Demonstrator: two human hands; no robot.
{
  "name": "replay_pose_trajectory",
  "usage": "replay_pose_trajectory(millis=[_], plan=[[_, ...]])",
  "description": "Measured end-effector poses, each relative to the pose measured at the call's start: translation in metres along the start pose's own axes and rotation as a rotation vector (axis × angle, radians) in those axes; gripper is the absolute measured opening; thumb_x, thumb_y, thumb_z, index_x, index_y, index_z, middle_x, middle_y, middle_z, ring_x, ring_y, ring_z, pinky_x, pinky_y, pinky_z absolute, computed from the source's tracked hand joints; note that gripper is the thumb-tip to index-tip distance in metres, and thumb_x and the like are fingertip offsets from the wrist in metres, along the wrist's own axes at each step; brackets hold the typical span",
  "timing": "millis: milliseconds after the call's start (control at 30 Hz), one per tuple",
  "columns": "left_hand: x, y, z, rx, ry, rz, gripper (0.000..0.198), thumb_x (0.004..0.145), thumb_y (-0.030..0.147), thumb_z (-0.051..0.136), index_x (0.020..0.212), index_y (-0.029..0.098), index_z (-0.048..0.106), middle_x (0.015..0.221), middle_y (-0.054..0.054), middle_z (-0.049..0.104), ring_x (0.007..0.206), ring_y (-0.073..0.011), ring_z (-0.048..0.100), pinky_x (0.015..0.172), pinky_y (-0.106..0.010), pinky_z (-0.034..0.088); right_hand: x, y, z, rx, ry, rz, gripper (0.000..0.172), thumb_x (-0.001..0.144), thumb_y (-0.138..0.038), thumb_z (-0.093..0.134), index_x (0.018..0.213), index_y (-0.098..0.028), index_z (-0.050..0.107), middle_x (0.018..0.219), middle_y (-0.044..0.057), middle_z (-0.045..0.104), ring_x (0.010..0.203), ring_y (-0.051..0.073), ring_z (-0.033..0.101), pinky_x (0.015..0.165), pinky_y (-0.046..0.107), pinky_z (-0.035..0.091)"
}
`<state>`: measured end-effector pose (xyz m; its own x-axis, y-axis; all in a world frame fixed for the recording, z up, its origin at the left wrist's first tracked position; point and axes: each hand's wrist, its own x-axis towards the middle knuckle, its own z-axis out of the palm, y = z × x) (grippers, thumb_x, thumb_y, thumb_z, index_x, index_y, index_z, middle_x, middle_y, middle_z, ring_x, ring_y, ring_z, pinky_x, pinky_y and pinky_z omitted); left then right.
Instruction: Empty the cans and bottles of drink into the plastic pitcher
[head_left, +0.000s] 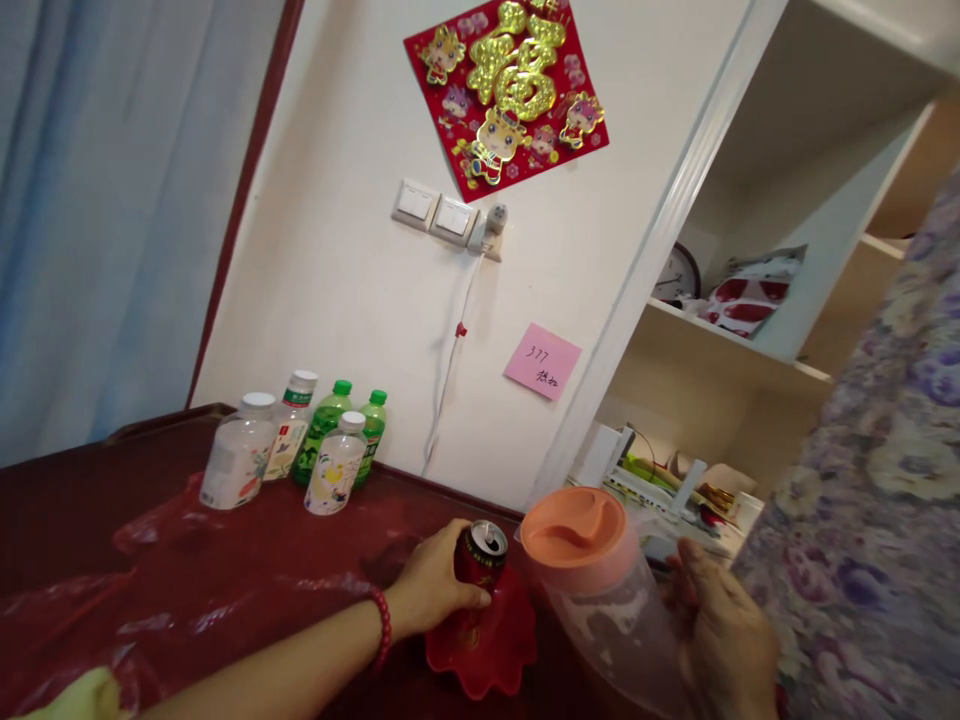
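My left hand [433, 585] is wrapped round a red drink can [480, 558] with its silver top up; the can stands in or just over a red scalloped dish [487, 655]. A red bead bracelet circles that wrist. My right hand [724, 640] grips the side or handle of a clear plastic pitcher [607, 610] with an orange lid [574, 525], which stands just right of the can.
Several plastic bottles [300, 445], some with white caps and some green, stand at the back of the dark red table [187, 600] against the wall. Crinkled red plastic film lies on the table. A white shelf unit [720, 400] with clutter stands at the right.
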<state>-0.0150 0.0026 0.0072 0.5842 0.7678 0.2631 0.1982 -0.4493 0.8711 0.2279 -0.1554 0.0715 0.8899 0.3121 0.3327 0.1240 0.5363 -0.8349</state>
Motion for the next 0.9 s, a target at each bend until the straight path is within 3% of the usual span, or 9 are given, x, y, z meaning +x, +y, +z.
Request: replay_pose_trajectory(millis=[167,467,600,767,900], plan=[[-0.002,0.001,0.001,0.039,-0.002,0.014,0.07,0.055,0.025,0.088,0.119,0.022,0.06,0.122,-0.006,0.071,0.112,-0.03,0.064,0.098,-0.038,0.047,0.007,0.003,-0.014,-0.287,-0.093,-0.134,0.058,0.063,-0.066,0.089,0.082,-0.014,0.07,0.061,0.003,0.058,0.047,0.015,0.049,0.039,0.023,0.04],[-0.003,-0.002,0.007,0.111,-0.024,-0.007,0.078,0.053,0.035,0.091,0.123,0.023,0.06,0.122,-0.007,0.071,0.112,-0.0343,0.065,0.095,-0.041,0.049,0.006,-0.012,-0.015,-0.55,-0.021,-0.219,0.068,0.057,-0.078,0.083,0.08,-0.014,0.073,0.059,0.006,0.06,0.045,0.019,0.048,0.036,0.025,0.033],[-0.005,-0.001,0.008,0.124,-0.041,0.0,0.076,0.053,0.039,0.092,0.122,0.023,0.061,0.119,-0.007,0.072,0.109,-0.0343,0.066,0.093,-0.041,0.051,-0.007,-0.024,-0.01,-0.668,-0.008,-0.241,0.069,0.058,-0.083,0.078,0.08,-0.017,0.074,0.062,0.008,0.061,0.055,0.022,0.053,0.042,0.026,0.036],[-0.007,0.0,0.009,0.146,-0.055,0.01,0.078,0.053,0.042,0.092,0.122,0.024,0.062,0.12,-0.007,0.072,0.11,-0.0346,0.066,0.092,-0.041,0.051,-0.02,-0.038,-0.004,-0.799,-0.013,-0.229,0.061,0.069,-0.079,0.073,0.083,-0.02,0.075,0.068,0.008,0.064,0.066,0.026,0.057,0.05,0.03,0.035],[-0.008,0.002,0.009,0.18,-0.063,0.015,0.079,0.053,0.044,0.093,0.123,0.023,0.062,0.122,-0.008,0.072,0.111,-0.0359,0.066,0.091,-0.043,0.052,-0.02,-0.04,-0.002,-0.806,0.01,-0.195,0.062,0.061,-0.081,0.074,0.083,-0.022,0.075,0.07,0.009,0.066,0.072,0.031,0.061,0.054,0.034,0.039]])
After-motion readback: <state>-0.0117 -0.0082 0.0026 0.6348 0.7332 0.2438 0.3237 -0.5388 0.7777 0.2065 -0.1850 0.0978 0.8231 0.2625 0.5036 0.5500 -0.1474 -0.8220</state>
